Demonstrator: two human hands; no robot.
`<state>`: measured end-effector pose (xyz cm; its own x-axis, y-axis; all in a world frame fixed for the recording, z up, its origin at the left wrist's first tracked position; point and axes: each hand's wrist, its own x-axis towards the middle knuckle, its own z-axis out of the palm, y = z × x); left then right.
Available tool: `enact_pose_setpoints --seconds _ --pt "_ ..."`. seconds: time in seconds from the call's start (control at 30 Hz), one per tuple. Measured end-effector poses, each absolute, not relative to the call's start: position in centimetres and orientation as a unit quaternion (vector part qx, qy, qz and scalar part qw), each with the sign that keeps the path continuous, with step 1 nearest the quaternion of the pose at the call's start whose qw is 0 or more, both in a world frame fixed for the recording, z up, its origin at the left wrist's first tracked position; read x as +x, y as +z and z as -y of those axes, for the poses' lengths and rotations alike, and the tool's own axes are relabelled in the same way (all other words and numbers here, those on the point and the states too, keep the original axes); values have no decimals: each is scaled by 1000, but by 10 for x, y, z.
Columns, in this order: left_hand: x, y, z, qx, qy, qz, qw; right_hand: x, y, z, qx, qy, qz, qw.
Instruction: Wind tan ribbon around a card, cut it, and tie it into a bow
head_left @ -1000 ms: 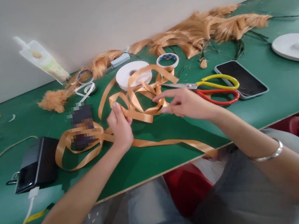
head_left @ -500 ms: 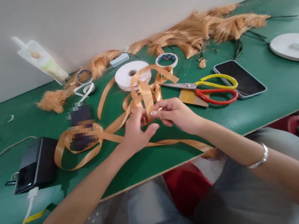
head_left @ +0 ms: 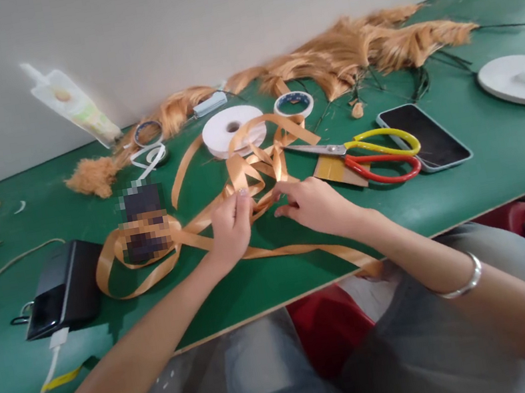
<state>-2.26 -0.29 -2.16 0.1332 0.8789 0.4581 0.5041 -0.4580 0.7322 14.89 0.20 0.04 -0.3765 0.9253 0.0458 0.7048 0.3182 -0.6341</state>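
My left hand (head_left: 232, 229) is closed, with thumb and fingers pinching a folded loop of orange satin ribbon (head_left: 238, 172). My right hand (head_left: 318, 206) is just to the right of it, thumb and forefinger apart with a gap between them; its fingertips are beside the ribbon's loops. More of the ribbon lies tangled beyond both hands, and one length trails to the table's front edge. Behind the loops is a white ribbon spool (head_left: 219, 136). Scissors (head_left: 382, 155) with one yellow and one red handle lie right of my right hand, partly over a cardboard piece (head_left: 332, 170).
Bundles of orange fibre (head_left: 344, 53) line the wall side of the green table (head_left: 516, 165). A phone (head_left: 427, 133), a tape roll (head_left: 294, 105) and a white disc (head_left: 522, 84) are on the right. At left stands a black device (head_left: 63, 289) with a white cable.
The upright ribbon loop between my hands has folded down to the left. My left hand has closed on it, and my right thumb and forefinger have come off the ribbon, opening apart.
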Motion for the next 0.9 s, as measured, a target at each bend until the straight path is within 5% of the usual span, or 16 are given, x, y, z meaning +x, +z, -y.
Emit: enact_pose_setpoints --seconds 0.13,0.23,0.37,0.47,0.6,0.7,0.83,0.9 --pt "-23 -23 3 715 452 -487 215 150 -2 -6 -595 249 695 317" --pt "-23 -22 3 716 448 -494 208 152 0 -11 -527 463 559 443" --pt "-23 -21 2 724 437 -494 204 152 2 -11 -379 674 440 456" --pt "-23 -20 2 722 430 -505 195 151 3 -7 -350 659 552 373" --pt "-25 -22 3 706 446 -517 188 147 0 -1 -479 380 757 231" --pt "-26 -23 2 700 464 -507 196 147 -3 -2 -571 243 735 273" --pt "-26 -24 1 691 470 -509 207 150 -1 -8 -498 451 574 468" --pt "-26 -25 0 682 470 -514 224 152 2 -9 -416 572 507 494"
